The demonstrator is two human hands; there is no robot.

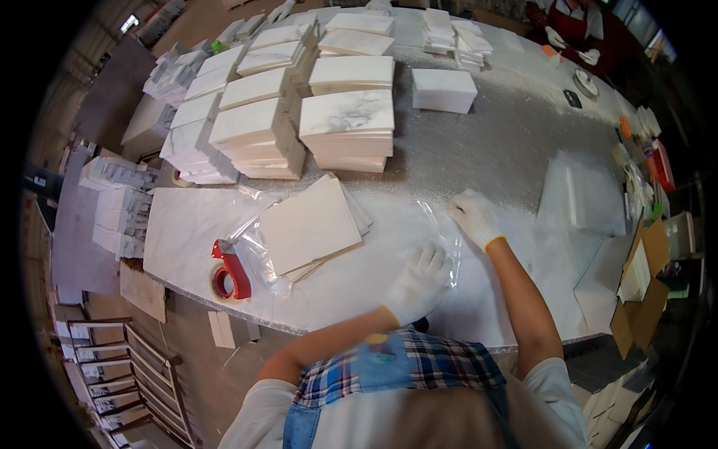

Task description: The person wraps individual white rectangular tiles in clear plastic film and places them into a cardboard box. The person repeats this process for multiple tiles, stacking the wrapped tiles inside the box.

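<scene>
My left hand (420,284), in a white knit glove, lies with its fingers stretched out at the near end of a clear plastic bag (454,258). My right hand (474,217), gloved in white with a yellow cuff, has its fingers curled together at the bag's far side, apparently pinching its edge; the fingertips are partly hidden. Left of the hands, a few thin white tiles (310,224) lie in an uneven, fanned stack. Clear plastic (262,258) shows from under their left side.
A red tape dispenser (238,271) with a tape roll stands near the front edge of the marble slab (187,224). Tall stacks of marble tiles (348,112) fill the back left. Plastic sheets (587,191) and an open cardboard box (643,277) are at right. Another gloved person (576,30) stands far right.
</scene>
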